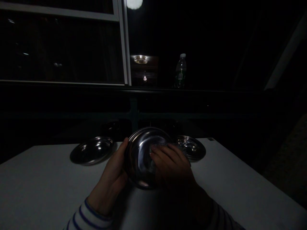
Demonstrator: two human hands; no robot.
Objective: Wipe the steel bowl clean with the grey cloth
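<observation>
The scene is very dark. My left hand (112,172) grips the left rim of a shiny steel plate (140,153), which is tilted up above the white table (48,185). My right hand (171,164) lies over the plate's inner face, fingers together and pressed on a small checked cloth or scrubber (158,147) that shows just past the fingertips. Both wrists wear striped sleeves.
Two more steel plates lie flat on the table, one at the left (92,150) and one at the right (192,147). Beyond the table's far edge is a dark ledge with a water bottle (180,71) and a window frame (126,44).
</observation>
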